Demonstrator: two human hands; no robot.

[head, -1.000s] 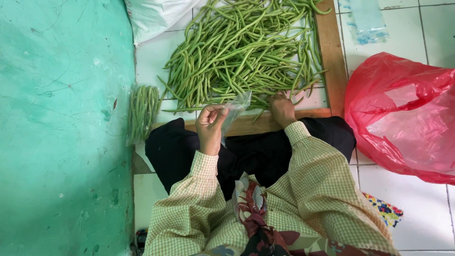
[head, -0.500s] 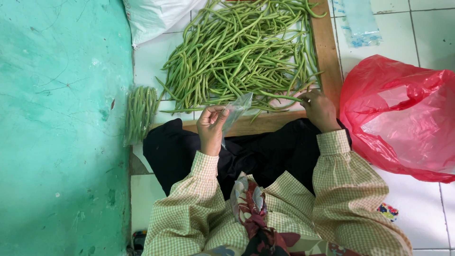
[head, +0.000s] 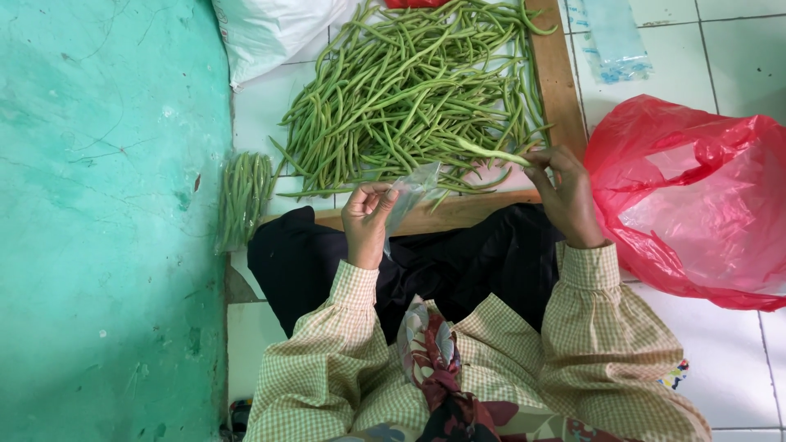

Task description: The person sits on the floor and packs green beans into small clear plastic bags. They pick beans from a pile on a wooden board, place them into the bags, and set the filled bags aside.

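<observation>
— What do the hands hold?
— The left hand (head: 366, 219) has its fingers closed on a clear bag (head: 412, 193) at the board's (head: 458, 210) near edge. The right hand (head: 565, 192) pinches one bean (head: 490, 152), lifted off the bean pile (head: 409, 90).
— Nearby?
— A red bag (head: 696, 196) just right; a bean bundle (head: 243, 196) on the floor, left.

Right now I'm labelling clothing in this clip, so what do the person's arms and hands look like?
Both arms wear long, loose sleeves in a fine yellow-and-white check, gathered into buttonless banded cuffs at the wrists. The left hand and right hand are bare: no gloves, and no rings or watch that I can make out.
</observation>
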